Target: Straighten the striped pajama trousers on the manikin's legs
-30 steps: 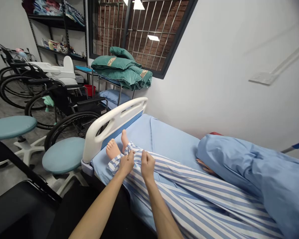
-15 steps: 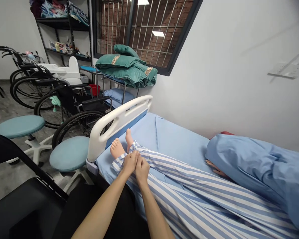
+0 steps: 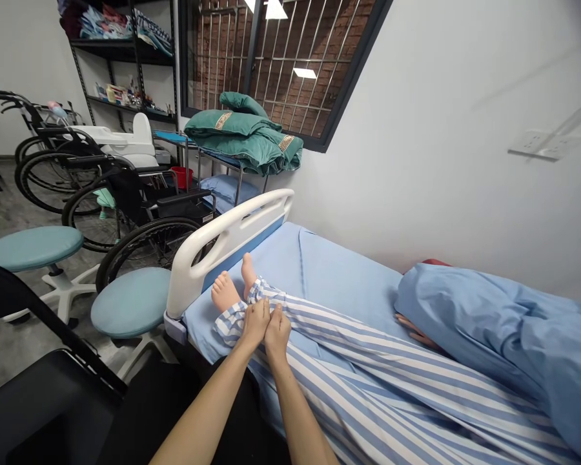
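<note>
At the foot end of a hospital bed [image 3: 198, 336], a manikin's bare feet [image 3: 225, 292] lie just short of the white footboard [image 3: 223, 231], toes up. Blue-and-white striped trousers [image 3: 368, 387] cover the legs, whose long axis runs along the bed, from the lower right of the view up-left toward the footboard. One cuff [image 3: 230, 326] lies bunched at the ankle on the near side. Left hand [image 3: 255, 323] and right hand [image 3: 277, 332] sit side by side, touching each other, fingers curled down on the striped cloth just above the ankles; whether either has pinched the fabric cannot be told. A blue sheet [image 3: 343, 278] lies under the legs. Further up the bed, a blue cloth [image 3: 489, 336] covers the upper body, a manikin's hand [image 3: 416, 329] showing at its edge. Just beside the bed stands a round teal stool [image 3: 132, 302], a wheelchair [image 3: 150, 239] beyond it.
</note>
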Demonstrator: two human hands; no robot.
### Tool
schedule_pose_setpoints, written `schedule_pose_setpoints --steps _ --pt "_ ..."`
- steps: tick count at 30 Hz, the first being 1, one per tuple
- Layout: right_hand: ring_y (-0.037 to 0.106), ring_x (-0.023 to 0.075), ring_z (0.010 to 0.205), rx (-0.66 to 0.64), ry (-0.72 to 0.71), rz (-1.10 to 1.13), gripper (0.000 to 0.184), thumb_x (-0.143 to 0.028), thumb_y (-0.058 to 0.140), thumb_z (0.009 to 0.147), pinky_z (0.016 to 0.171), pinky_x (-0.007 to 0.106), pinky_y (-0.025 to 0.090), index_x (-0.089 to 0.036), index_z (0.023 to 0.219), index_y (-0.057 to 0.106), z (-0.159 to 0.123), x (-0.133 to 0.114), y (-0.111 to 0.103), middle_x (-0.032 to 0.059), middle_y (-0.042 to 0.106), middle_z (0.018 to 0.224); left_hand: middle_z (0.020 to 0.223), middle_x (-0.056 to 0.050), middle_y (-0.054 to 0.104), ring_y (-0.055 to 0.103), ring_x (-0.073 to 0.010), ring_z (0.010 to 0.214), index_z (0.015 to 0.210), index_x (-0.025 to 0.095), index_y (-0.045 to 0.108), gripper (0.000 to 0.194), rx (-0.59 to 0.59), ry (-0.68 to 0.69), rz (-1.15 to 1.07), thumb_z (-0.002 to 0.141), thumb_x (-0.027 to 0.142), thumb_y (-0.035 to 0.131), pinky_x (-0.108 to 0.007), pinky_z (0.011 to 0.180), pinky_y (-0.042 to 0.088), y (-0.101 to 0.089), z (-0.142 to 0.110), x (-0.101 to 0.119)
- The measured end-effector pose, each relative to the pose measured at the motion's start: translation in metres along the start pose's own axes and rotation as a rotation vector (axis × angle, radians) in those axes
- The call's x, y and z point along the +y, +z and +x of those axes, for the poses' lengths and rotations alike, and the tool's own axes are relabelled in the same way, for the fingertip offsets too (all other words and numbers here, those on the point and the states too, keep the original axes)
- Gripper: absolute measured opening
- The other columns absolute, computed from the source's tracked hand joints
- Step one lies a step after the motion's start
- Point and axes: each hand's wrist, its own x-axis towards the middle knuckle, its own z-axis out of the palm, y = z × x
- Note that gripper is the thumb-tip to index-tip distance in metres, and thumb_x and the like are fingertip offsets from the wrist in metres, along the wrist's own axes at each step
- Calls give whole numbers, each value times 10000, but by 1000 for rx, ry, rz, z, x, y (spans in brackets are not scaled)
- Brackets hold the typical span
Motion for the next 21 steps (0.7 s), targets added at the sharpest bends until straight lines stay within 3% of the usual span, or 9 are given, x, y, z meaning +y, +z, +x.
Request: schedule_pose_setpoints --steps 6,10,17,21 --pt "420 138 487 -1 -18 -48 478 -465 261 871 511 263 312 -182 534 449 0 1 2 33 541 523 813 -72 618 554 -155 795 809 163 586 355 9 41 92 886 294 265 -273 738 396 6 1 -8" --pt "456 142 513 -51 -15 -49 489 -470 281 861 513 254 316 -159 555 501 4 1 0 44 570 549 775 -71 625 557 -153 738 821 161 590 387 -21 53 102 891 304 237 -272 693 389 3 0 -8" --pt "452 135 513 -134 -173 -163 492 -442 282 879 507 252 261 -154 572 536 5 -15 -19 37 578 562 724 -67 617 554 -150 688 802 168 576 394 -24 51 35 890 339 232 -272 656 381 6 0 -10" --pt "493 151 540 -155 -167 -140 476 -429 285 883 522 252 288 -149 645 587 -2 -4 -18 62 617 616 721 -56 618 566 -157 719 806 178 555 357 -16 36 18 886 329 241 -273 676 381 6 -1 -11"
